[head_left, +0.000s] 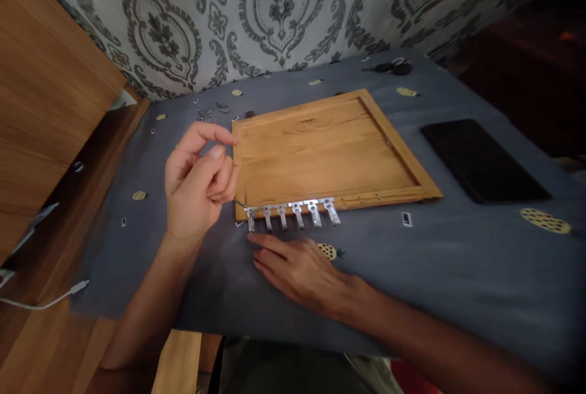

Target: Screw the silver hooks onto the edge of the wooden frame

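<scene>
A wooden board with a raised frame [311,150] lies on the cloth. Along its near edge sits a metal hook rail [293,206] with several silver hooks. My left hand [201,180] is closed beside the board's left edge, index finger crooked out. From under its curled fingers a thin metal rod [240,203] slants to the leftmost hook; most of it is hidden, so its kind does not show. My right hand [297,269] rests on the cloth just below the hooks, fingers stretched out, the index fingertip at the lower end of the leftmost hook.
A black phone [483,159] lies right of the board. Black keys [396,67] lie at the back, and small metal rings [208,113] sit behind my left hand. A wooden cabinet [59,77] stands at left, with a white cable [50,302] below. Patterned curtain [279,10] hangs behind.
</scene>
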### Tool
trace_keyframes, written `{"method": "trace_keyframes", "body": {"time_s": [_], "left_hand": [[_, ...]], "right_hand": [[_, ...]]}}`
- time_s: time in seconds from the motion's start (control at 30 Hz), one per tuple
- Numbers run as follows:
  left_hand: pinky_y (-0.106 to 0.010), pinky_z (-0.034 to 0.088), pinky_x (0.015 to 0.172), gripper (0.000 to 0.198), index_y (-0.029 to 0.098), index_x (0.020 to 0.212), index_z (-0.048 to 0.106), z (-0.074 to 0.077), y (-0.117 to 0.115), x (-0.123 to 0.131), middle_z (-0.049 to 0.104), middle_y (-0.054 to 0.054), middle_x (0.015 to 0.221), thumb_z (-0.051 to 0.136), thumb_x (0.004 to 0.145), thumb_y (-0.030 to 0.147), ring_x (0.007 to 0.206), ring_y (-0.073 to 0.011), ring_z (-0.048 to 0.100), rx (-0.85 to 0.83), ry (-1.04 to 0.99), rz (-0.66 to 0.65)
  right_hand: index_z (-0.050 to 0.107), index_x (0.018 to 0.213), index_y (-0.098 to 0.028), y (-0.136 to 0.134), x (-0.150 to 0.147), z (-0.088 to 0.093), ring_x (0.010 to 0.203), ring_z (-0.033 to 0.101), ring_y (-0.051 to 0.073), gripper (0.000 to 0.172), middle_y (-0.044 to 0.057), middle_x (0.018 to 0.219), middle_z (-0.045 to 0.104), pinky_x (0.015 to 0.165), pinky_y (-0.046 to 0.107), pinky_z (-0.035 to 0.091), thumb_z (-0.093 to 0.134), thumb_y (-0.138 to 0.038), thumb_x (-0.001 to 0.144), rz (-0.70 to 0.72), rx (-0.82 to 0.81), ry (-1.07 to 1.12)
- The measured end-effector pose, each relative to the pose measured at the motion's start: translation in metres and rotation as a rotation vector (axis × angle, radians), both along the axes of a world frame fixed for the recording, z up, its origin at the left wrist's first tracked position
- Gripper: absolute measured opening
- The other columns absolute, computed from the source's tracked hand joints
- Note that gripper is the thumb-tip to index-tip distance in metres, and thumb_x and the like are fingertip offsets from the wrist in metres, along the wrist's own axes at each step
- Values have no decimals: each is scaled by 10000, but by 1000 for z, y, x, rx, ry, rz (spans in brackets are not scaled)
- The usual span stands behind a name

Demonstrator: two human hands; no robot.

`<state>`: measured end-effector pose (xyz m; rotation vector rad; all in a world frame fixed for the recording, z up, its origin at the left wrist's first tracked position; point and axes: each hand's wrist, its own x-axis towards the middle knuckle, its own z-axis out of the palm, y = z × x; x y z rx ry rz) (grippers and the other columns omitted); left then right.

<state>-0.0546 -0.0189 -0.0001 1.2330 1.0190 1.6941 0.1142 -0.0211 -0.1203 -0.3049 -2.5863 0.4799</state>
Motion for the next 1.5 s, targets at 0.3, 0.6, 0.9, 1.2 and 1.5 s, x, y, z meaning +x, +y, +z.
{"method": "trace_keyframes", "body": {"time_s": [0.3,0.6,0.9,1.2,1.5], "left_hand": [[-187,161,366,52,197,813,599,-17,5,7,239,113,421,580,856,174,377,-60,139,-74,-79,183],[-192,192,374,64,217,850,584,-24,6,4,213,109,452,574,904,186,386,-66,156,-28,-35,207],[-188,189,373,57,208,841,582,-27,7,5,230,110,452,585,892,182,386,-60,162,-29,-51,230],[-193,188,380,68,208,837,591,-27,6,8,240,106,445,571,888,168,394,-64,158,-32,-51,247],[-166,209,371,55,193,862,601,-30,7,10,250,121,429,618,896,233,358,-46,183,26,-16,186]], "right_hand": [[691,940,-158,1,0,1,668,696,138,304,109,1250,703,526,289,535,406,-213,1030,12,4,-30],[696,930,-162,1,0,1,668,696,141,297,100,1251,705,518,295,533,418,-205,1024,10,5,-34],[679,919,-166,1,0,0,681,695,140,285,88,1256,708,506,280,517,417,-206,1024,14,13,-25],[691,914,-155,1,0,2,668,702,143,273,101,1226,718,511,288,528,438,-192,1011,13,11,4],[694,933,-157,1,0,1,679,685,134,327,119,1245,700,524,286,525,387,-208,1034,19,0,-32]]}}
